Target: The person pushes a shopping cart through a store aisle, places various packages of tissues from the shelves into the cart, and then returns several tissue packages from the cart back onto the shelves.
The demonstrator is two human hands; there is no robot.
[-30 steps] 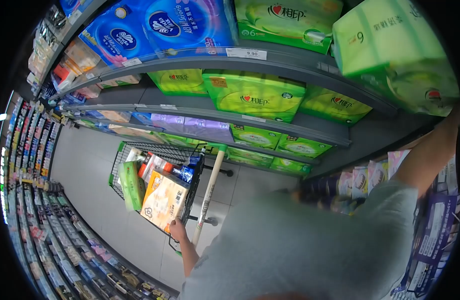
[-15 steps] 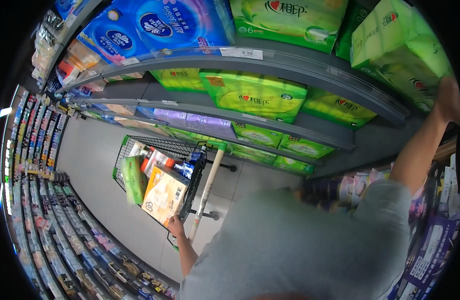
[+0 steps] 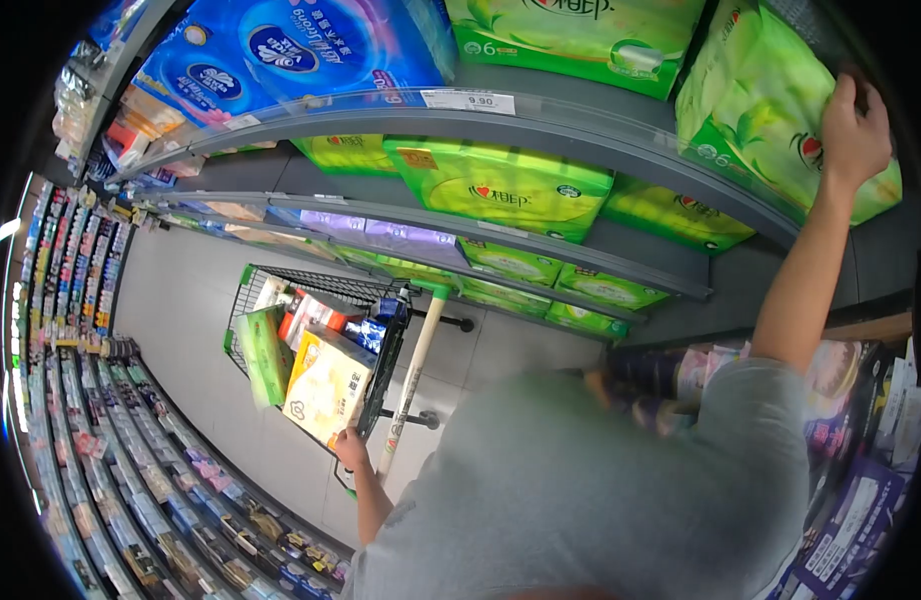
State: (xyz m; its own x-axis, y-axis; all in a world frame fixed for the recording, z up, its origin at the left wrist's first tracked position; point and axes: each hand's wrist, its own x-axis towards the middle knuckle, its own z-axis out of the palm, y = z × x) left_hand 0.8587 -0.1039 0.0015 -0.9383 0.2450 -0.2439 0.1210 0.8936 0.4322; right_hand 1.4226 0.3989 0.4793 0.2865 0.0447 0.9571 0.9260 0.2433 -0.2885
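My right hand is at the upper right, its bent fingers gripping the outer side of a large green tissue pack. That pack stands slightly tilted on the top shelf. Lower down, my left hand is closed at the near corner of the shopping cart, by the lower end of a yellow and white pack; its fingertips are partly hidden. Also in the cart are a green pack, a red and white item and a blue pack.
Dark shelves curve across the top with blue packs and more green packs. Product racks line the left side. A purple carton stands at the lower right. The cart's beige handle lies beside my body.
The green pack has moved from the raised, tilted position at the right onto the shelf and turned. My right hand has moved left and up with it. My left hand stays at the cart.
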